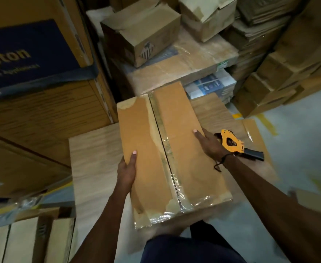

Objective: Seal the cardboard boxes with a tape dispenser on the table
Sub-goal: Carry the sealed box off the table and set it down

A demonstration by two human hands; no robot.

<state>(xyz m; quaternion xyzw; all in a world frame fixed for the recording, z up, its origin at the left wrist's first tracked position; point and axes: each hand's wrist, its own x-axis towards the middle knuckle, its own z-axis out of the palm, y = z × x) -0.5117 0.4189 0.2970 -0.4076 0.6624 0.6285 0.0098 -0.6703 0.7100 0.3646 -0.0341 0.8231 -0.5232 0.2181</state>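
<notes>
Your cardboard box (167, 149) is running long axis 12-to-6, taped seam up. Your left hand (127, 168) and right hand (208, 142) are gripping its sides, thumbs on top; tape dispenser (235, 145) lying at 3 o'clock.

Dim, warm light; glare on the box's clear tape (176, 186); corners darken, edges bend and blur.
</notes>
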